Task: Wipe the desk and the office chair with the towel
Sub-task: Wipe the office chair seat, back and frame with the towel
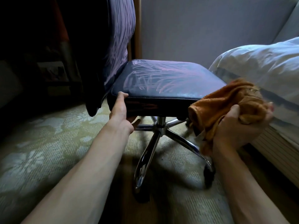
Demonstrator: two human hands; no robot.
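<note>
Single head view here, and it sits low, about level with the seat of the office chair (161, 81), facing forward and slightly down. It's close in. Both forearms run up from the bottom edge, the left hand (119, 109) on the seat's near edge, the right hand (239, 125) holding the towel (218, 105) by the seat's right corner. The carpet (40, 135) fills the lower frame and the bed (267, 65) cuts in along the right side.

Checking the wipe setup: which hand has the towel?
The right hand grips the orange towel; the left hand instead holds the edge of the chair seat.
</note>
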